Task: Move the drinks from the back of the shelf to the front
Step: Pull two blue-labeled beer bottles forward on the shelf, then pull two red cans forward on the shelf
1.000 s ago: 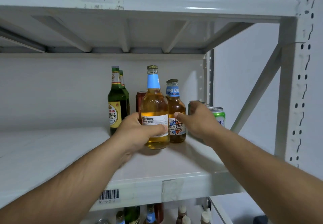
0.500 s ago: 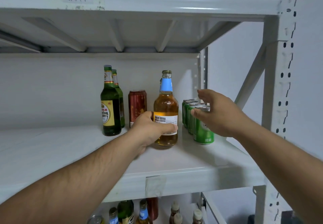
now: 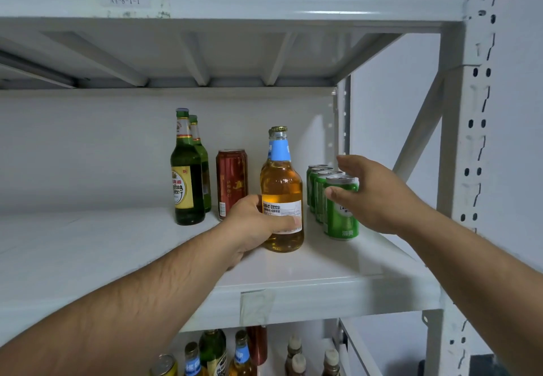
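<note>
left hand [image 3: 258, 226]: mine, wrapped round the lower body of the amber bottle [image 3: 282, 196], thumb across its white label.
amber bottle: upright on the shelf [image 3: 338, 284], blue neck label, gold cap. A second amber bottle [image 3: 269, 152] sits right behind it, mostly hidden.
right hand [image 3: 373, 196]: mine, fingers spread wide and holding nothing, thumb tip touching the front green can [image 3: 342, 214], fingers reaching above the can row.
green cans: four in a row running back from the front one, just right of the amber bottle.
red can [image 3: 231, 181]: left of the amber bottle and further back.
green bottles [image 3: 188, 173]: two, one behind the other, left of the red can, well left of the amber bottle.
lower shelf: more bottles and cans [image 3: 214, 355] below the amber bottle's shelf, only tops visible.
</note>
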Demonstrator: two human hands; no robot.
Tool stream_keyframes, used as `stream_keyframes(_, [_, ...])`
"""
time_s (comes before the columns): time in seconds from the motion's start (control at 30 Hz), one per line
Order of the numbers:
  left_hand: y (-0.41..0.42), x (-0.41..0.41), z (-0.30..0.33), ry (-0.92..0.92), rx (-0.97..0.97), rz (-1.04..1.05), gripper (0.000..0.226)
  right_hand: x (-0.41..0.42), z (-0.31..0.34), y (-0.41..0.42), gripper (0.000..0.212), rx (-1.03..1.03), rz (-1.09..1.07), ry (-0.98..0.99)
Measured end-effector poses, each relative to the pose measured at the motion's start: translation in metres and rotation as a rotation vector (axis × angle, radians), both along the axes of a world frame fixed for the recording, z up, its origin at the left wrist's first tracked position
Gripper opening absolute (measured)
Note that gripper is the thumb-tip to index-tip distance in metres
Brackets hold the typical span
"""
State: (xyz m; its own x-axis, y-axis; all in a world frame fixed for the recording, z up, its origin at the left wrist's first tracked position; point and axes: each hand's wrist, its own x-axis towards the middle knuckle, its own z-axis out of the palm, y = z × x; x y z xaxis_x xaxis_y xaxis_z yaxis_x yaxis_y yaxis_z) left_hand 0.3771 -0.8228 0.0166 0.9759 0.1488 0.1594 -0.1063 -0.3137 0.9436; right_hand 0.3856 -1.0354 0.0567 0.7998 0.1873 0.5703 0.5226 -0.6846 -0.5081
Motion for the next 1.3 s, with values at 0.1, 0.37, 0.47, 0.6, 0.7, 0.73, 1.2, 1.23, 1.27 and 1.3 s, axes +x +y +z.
stream_keyframes(0.1, [0.000, -0.002, -0.001, 0.001, 0.044, 0.012, 0.049, -0.005, 0.001, 0.003, 0.070, -0.023, 0.008, 0.003])
stream_keyframes(0.37, [0.038, -0.046, 0.004, -0.035, 0.463, 0.152, 0.101, -0.049, 0.001, 0.037, 0.068, -0.182, 0.134, -0.244])
stream_keyframes(0.47, [0.072, -0.081, 0.009, -0.024, 0.683, 0.289, 0.091, -0.068, -0.003, 0.074, 0.070, -0.223, 0.308, -0.267])
stream_keyframes(0.6, [0.134, -0.131, 0.009, 0.116, 0.852, 0.451, 0.092, -0.089, -0.012, 0.139, 0.073, -0.341, 0.492, -0.254])
stream_keyframes(0.7, [0.181, -0.177, 0.005, 0.202, 0.855, 0.553, 0.094, -0.106, -0.015, 0.196, 0.078, -0.439, 0.580, -0.210])
stream_keyframes(0.73, [0.195, -0.194, 0.004, 0.220, 0.855, 0.590, 0.094, -0.113, -0.015, 0.217, 0.079, -0.467, 0.598, -0.202])
stream_keyframes(1.2, [0.391, -0.409, -0.008, 0.339, 0.756, 0.890, 0.081, -0.273, -0.023, 0.485, 0.069, -0.651, 0.722, -0.130])
stream_keyframes(1.23, [0.402, -0.419, -0.008, 0.345, 0.754, 0.899, 0.081, -0.281, -0.022, 0.499, 0.070, -0.659, 0.715, -0.131])
stream_keyframes(1.27, [0.413, -0.427, -0.008, 0.354, 0.748, 0.909, 0.083, -0.288, -0.022, 0.512, 0.071, -0.666, 0.706, -0.131])
stream_keyframes(1.3, [0.425, -0.434, -0.008, 0.362, 0.740, 0.919, 0.085, -0.293, -0.021, 0.525, 0.071, -0.673, 0.698, -0.133])
